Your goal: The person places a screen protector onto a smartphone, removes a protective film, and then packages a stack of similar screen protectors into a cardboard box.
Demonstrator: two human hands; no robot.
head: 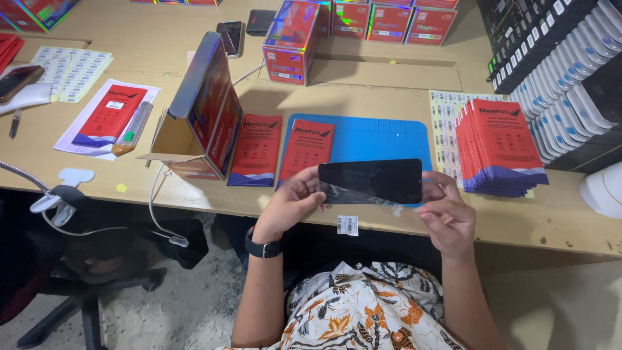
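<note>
A flat black rectangular glass panel was held level in the air, just above the front edge of the wooden worktop and over the near side of a blue rubber mat. A thin clear film hung loose below its lower edge. The left hand was closed on the panel's left end, fingers pinched round it; a black wristwatch was worn. The right hand was clamped on the right end, fingers curled near the film. The step in hand was judged to be film peeling; a steady pull along the panel would be called for. Two red flat packets lay left on the mat, an open cardboard box beyond, a stack of red packets right.
</note>
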